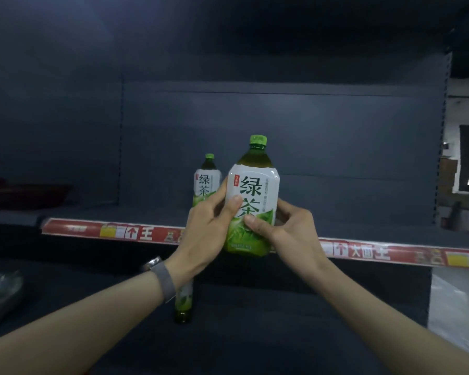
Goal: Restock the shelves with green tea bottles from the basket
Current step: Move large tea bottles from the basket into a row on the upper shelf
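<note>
The bottle is capped in green, upright, with dark tea showing in its neck above the white and green label. Both hands grasp it in front of the shelf's front edge, and its base overlaps the red strip that runs along that edge; I cannot tell whether it touches. A second bottle, also capped and upright, stands further back on the shelf, just to the left and partly hidden by the held one. A third bottle stands on the lower shelf, its top hidden behind the left wrist.

The left hand wraps the bottle's left side, thumb laid across the label front. The right hand clasps the lower right side, thumb on the front, fingers curled behind. Both forearms reach up from the bottom corners; the left wrist wears a grey band.

Bare shelf runs from the bottles to the right upright, and left to the panel seam. A dark tray lies at the far left end
</note>
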Tool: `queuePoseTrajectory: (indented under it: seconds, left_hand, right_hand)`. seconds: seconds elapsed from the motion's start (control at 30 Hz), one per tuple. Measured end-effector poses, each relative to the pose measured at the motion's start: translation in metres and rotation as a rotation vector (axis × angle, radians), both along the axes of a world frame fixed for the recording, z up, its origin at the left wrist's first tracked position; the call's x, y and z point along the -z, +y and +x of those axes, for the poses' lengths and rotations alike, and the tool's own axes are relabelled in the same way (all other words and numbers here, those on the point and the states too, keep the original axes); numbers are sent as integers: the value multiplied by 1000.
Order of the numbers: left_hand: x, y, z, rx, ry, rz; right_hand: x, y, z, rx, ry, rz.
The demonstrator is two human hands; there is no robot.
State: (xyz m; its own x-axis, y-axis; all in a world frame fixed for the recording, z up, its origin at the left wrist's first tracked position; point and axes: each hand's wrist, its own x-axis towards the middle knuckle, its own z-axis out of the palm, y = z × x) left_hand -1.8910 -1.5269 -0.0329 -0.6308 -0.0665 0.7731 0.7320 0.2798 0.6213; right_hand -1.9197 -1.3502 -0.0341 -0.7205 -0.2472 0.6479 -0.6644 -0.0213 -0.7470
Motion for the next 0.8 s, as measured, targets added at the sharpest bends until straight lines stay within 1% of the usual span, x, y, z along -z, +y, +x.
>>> queuePoseTrajectory:
  seconds: [0.1,0.2,0.33,0.43,0.6,0.7,0.8]
  left_hand:
    - [-16,-3,-25,17,-32,87]
    - [-24,-4,-45,33,-103,170]
    - [-25,-9,-73,15,-155,201]
    - [-24,-13,-90,12,-204,217]
    - [-26,-18,-111,-32,-253,178]
    - [-29,-14,-112,-75,-254,146]
    - [-31,-14,-110,-156,-234,98]
  right_hand:
    - [-15,-12,-33,49,28,19]
    - [-21,-24,-62,68,7,10]
    - [-21,-36,-93,112,-2,17]
    - [-22,-38,-113,154,-6,67]
    - [-17,-43,-139,180,-27,140]
    - [-21,-43,-145,218,1,243]
    - [-25,-43,-143,258,-19,321]
